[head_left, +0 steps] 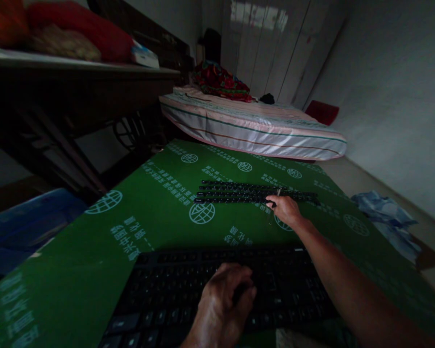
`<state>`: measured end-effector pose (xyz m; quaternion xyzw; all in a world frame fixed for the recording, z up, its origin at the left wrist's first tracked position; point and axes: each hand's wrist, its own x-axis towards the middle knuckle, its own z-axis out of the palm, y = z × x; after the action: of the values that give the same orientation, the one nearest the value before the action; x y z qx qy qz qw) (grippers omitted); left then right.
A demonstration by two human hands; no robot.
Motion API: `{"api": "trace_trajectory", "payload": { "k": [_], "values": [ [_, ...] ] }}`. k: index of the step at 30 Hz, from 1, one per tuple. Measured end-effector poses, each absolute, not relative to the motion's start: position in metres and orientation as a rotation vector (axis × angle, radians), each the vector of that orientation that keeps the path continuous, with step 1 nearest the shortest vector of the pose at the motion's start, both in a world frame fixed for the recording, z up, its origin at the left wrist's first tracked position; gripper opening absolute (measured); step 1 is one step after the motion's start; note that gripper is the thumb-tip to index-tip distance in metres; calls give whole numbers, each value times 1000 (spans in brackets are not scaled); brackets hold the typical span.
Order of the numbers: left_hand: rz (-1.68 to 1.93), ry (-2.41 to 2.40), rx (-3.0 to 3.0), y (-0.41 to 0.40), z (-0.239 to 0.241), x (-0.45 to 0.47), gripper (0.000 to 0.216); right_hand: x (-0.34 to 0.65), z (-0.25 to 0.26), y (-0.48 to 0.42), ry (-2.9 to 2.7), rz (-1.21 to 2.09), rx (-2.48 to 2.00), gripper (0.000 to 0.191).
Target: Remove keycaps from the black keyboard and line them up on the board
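While the left hand sits on the long black plastic keyboard with its fingers bent, I cannot tell if they grip anything. The right hand pinches a small black piece in its fingers, right by four thin rows of little black bits lying past the keyboard on the flat green counter. White round globe pictures and white Chinese writing mark the counter, but most words are too dim to read
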<state>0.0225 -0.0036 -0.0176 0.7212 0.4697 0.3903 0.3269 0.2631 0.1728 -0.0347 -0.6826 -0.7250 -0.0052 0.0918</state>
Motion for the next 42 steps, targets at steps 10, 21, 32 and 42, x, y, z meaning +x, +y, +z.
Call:
{"api": "trace_trajectory", "payload": {
  "k": [10,21,32,42],
  "values": [
    [1040,1230,1889,-4,-14,23,15,263,-34,173,-2131,12,-2003,29],
    [1008,1245,1857,-3,-9,22,15,268,-20,148,-1836,296,-1847,44],
    [1071,1252,1746,-1,-12,26,16,268,26,65,-1461,716,-1689,46],
    [1094,1248,1751,-1,-17,27,17,248,39,14,-1460,989,-1617,36]
  ]
}}
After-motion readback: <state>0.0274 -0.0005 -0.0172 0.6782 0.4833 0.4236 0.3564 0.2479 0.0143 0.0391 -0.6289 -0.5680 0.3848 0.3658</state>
